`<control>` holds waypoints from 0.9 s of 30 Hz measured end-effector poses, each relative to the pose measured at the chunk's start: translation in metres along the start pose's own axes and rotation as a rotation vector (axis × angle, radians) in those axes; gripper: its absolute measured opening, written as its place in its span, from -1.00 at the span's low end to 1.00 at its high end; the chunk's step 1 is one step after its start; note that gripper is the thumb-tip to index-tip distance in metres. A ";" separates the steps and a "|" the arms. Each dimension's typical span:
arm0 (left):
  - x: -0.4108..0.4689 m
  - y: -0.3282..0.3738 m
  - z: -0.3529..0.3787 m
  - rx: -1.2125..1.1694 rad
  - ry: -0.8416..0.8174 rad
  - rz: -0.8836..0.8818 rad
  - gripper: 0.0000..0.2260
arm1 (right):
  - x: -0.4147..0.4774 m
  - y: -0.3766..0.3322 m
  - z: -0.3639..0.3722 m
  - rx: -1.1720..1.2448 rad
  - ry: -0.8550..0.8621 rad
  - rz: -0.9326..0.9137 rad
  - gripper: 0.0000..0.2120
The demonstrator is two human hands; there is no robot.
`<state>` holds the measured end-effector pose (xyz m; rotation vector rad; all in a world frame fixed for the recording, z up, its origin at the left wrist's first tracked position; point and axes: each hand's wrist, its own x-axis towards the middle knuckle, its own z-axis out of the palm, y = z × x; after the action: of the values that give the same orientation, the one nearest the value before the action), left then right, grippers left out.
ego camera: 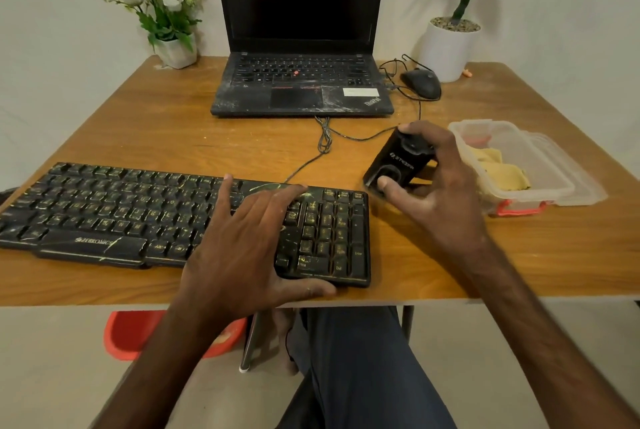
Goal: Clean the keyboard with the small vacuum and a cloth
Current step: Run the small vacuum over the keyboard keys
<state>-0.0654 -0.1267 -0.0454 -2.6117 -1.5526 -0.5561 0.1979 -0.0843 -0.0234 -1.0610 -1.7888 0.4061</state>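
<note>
Keyboard (138, 217) lay along the near edge of the table (173, 130), right-centre keys hidden under my flat, spread left hand (249, 248) | right hand (433, 186) gripped the small vacuum (398, 161) just right of it, nozzle hidden | yellow cloth (505, 175) blurred inside plastic box (540, 165)

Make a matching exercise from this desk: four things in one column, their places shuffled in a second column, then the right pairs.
Things
1. small vacuum
2. yellow cloth
3. left hand
4. mouse

Places
A. beside the right edge of the laptop
B. resting flat on the keyboard
C. gripped in the right hand
D. inside the clear plastic box

Pairs: 1-C, 2-D, 3-B, 4-A
</note>
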 end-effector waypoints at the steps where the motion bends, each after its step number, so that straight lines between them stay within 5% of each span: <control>1: 0.000 0.000 0.000 -0.001 0.001 0.000 0.05 | -0.002 0.000 0.001 0.042 -0.008 -0.014 -0.39; 7: 0.000 0.000 0.000 0.013 -0.007 -0.006 0.07 | 0.003 0.006 -0.023 -0.077 -0.204 0.056 -0.38; 13: 0.001 0.001 0.000 0.020 -0.008 -0.006 0.07 | 0.008 -0.003 -0.010 0.124 -0.118 0.025 -0.39; 19: 0.002 0.001 -0.001 0.022 -0.001 -0.009 0.07 | 0.010 0.003 -0.028 -0.094 -0.282 -0.015 -0.41; 27: 0.001 0.001 -0.001 0.015 -0.004 -0.007 0.07 | 0.006 -0.003 -0.009 0.073 -0.171 -0.008 -0.40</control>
<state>-0.0639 -0.1262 -0.0441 -2.5992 -1.5620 -0.5377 0.2034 -0.0824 -0.0139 -0.9924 -1.9126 0.5678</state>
